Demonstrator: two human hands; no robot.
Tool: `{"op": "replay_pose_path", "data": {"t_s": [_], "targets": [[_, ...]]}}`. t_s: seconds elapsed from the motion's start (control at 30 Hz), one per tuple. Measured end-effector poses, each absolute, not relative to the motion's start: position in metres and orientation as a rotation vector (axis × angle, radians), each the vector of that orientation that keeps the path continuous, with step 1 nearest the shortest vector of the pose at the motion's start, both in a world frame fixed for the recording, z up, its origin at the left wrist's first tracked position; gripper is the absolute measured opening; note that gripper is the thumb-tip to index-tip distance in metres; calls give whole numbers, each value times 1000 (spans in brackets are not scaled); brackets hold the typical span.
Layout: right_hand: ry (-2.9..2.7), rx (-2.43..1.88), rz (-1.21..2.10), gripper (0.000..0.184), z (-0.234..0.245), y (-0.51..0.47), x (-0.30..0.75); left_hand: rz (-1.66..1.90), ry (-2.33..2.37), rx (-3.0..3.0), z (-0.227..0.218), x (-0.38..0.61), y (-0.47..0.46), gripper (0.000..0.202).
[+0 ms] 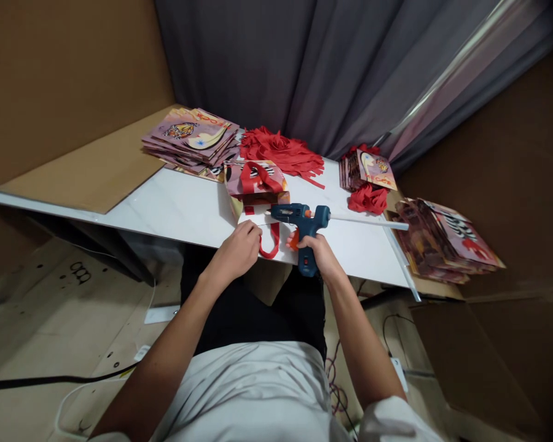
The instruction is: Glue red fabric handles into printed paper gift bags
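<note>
My right hand point(320, 250) is wrapped round the grip of a dark blue glue gun point(297, 213), fingers at its orange trigger. A long whitish glue stick point(368, 221) sticks out of the back of the gun. The nozzle points left into a patterned paper bag point(255, 175) lying on the table. My left hand point(240, 247) is closed, pinching the near edge of the bag's white inner side. One red ribbon handle point(270, 248) loops down beside my left fingers. Another red handle point(260, 176) lies over the bag's far side.
A tall stack of printed bags point(188, 138) stands back left, beside a heap of red ribbon strips point(281, 153). Further right are a smaller bundle of bags point(368, 169), red ribbons point(367, 199) and another stack point(451, 239). Cardboard walls and a grey curtain point(239, 67) surround the table.
</note>
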State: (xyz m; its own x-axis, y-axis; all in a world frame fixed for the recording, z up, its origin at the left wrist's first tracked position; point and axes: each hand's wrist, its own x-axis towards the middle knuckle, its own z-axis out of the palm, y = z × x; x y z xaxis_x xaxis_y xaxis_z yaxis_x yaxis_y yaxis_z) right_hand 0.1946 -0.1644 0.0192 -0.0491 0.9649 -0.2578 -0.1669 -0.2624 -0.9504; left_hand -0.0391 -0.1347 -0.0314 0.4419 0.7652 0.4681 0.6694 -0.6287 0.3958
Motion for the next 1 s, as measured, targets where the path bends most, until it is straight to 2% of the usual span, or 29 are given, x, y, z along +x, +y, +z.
{"op": "replay_pose_path", "data": {"t_s": [0.17,0.37,0.57,1.0], "targets": [[-1002,-1314,1341,22,12,-184,191,642,1433,2597,-14,-31,-116,30],[-741,-1162,1290,25,-1,-208,183,674,1560,2496,-7,-8,-66,32],[-599,-1085,1227,30,-1,-223,189,541,1652,2270,-10,29,-27,30],[-632,-1042,1191,27,3,-224,192,751,1697,2237,-15,27,-35,26]]}}
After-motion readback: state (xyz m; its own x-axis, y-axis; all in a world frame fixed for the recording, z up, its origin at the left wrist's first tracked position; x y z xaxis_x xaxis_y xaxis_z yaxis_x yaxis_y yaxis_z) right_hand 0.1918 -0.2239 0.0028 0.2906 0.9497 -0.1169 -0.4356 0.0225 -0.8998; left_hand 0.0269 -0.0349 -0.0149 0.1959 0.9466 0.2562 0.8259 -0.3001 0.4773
